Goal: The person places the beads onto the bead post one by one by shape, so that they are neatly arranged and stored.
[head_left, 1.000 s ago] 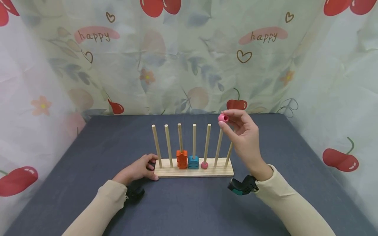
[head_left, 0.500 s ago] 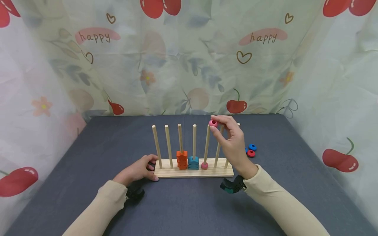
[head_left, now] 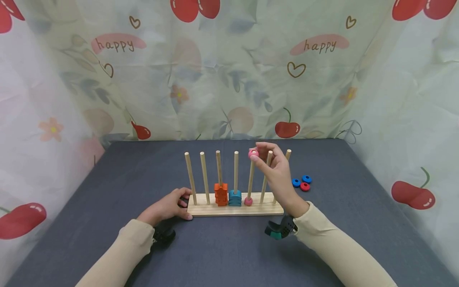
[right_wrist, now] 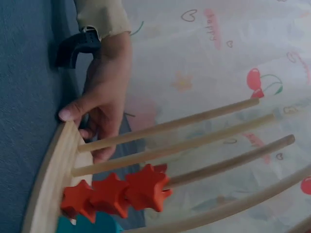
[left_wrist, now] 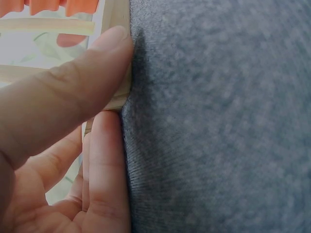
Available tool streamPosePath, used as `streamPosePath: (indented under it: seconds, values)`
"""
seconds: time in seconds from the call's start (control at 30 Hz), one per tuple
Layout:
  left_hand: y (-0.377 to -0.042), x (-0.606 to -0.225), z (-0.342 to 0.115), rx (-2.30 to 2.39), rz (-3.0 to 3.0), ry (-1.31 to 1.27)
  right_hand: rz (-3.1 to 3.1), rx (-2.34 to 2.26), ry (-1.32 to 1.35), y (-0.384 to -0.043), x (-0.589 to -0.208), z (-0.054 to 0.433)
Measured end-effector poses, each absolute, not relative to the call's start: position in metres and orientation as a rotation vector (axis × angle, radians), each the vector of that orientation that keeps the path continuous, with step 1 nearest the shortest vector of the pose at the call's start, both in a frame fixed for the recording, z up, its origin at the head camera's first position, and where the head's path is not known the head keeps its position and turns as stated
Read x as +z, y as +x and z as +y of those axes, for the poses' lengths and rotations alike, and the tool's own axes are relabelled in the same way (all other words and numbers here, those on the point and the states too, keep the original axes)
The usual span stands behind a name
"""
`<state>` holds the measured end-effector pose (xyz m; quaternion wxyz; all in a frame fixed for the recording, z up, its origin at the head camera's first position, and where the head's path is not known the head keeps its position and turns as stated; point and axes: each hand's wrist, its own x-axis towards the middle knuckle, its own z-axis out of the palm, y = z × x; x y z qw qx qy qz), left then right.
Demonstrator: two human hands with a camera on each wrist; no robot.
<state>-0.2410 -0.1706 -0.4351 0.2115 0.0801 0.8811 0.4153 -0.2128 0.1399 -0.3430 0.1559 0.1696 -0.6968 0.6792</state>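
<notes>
A wooden peg board (head_left: pixel 215 212) with several upright pegs stands on the dark cloth. My left hand (head_left: pixel 165 205) grips its left end, the thumb (left_wrist: pixel 109 46) on the front edge and the fingers against the end. My right hand (head_left: pixel 281 177) pinches a pink bead (head_left: pixel 253 153) between thumb and fingers at the top of a peg (head_left: pixel 250 175). Low on that same peg sits another pink bead (head_left: pixel 248 201). To its left are teal blue pieces (head_left: pixel 234 198) on one peg and stacked orange star beads (right_wrist: pixel 147 187) on another. The right wrist view does not show the right hand.
Right of the board, two blue rings (head_left: pixel 306 179) and a red ring (head_left: pixel 305 187) lie on the cloth-covered table (head_left: pixel 222 251). Bare pegs (head_left: pixel 204 175) rise near both ends of the board. A printed curtain (head_left: pixel 222 79) closes off the back and sides.
My right hand has moved left and slightly down, bringing the pink bead to the peg's top with its hole turned upward. The rings at the right have come into sight. My left hand stays put.
</notes>
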Motion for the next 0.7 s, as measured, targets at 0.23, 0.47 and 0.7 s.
streamPosePath:
  seconds: [0.23, 0.47, 0.7]
  values:
    - [-0.242, -0.435, -0.171, 1.151, 2.443, 0.22, -2.088, 2.059, 0.391, -0.211, -0.362, 0.143]
    - [-0.242, -0.436, -0.172, 1.153, 2.443, 0.219, -2.189, 2.084, 0.344, -0.211, -0.396, 0.147]
    - [-0.242, -0.437, -0.173, 1.162, 2.441, 0.241, -2.366, 2.017, 0.219, -0.209, -0.429, 0.15]
